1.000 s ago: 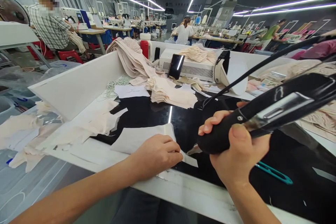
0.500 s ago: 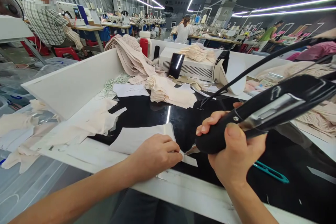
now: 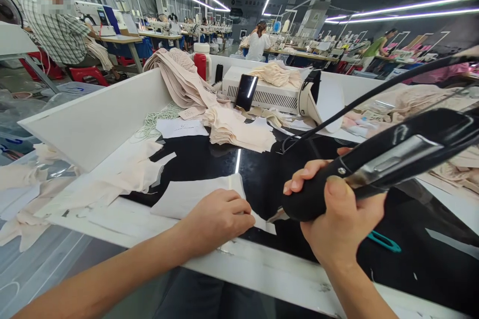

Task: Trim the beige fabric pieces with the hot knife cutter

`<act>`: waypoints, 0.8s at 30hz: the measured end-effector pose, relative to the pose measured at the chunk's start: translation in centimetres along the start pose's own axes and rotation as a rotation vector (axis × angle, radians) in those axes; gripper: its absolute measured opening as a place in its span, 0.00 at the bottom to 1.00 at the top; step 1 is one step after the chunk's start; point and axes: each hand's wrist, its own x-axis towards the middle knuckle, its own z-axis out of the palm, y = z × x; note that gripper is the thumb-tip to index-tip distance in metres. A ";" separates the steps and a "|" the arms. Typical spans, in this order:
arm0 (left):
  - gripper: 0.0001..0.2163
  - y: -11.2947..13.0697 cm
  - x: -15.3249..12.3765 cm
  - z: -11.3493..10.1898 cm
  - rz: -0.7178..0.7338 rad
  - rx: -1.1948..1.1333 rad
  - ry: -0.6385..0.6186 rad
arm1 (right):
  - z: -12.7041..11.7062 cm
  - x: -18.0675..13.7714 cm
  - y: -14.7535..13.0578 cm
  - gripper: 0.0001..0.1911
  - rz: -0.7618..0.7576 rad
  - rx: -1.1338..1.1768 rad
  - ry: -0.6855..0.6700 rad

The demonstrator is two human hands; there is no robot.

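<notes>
My left hand (image 3: 220,217) lies at the table's front edge. Its curled fingers press and pinch the right end of a pale cloth piece (image 3: 183,197); the fingertips are partly hidden. My right hand (image 3: 339,224) is wrapped around a thick black corded hand tool (image 3: 392,157) with a silver metal lever or plate along its side. The tool's pointed metal tip (image 3: 279,215) is aimed left and down, just right of my left fingers. Beneath the tip, a white strip (image 3: 265,224) extends from the cloth over the glossy black surface (image 3: 258,179).
Stacked cream cloth pieces (image 3: 239,129) lie farther back, near a phone (image 3: 246,92) propped against a white vented box (image 3: 228,77). A teal tool (image 3: 385,241) rests beyond my right wrist. A white side panel (image 3: 93,119) borders the left. The black cord (image 3: 337,114) arches across the right.
The view has shifted slightly. The tool's tip has drawn a little to the right, away from my left fingers. Both hands keep their grip.
</notes>
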 end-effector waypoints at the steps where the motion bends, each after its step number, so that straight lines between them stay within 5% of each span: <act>1: 0.07 0.0 0.0 0.0 -0.005 -0.001 -0.004 | 0.1 0.0 -0.1 0.21 0.006 0.000 0.001; 24: 0.07 0.0 0.0 0.1 -0.013 -0.008 -0.001 | 0.1 -0.6 -0.9 0.22 0.015 0.029 0.009</act>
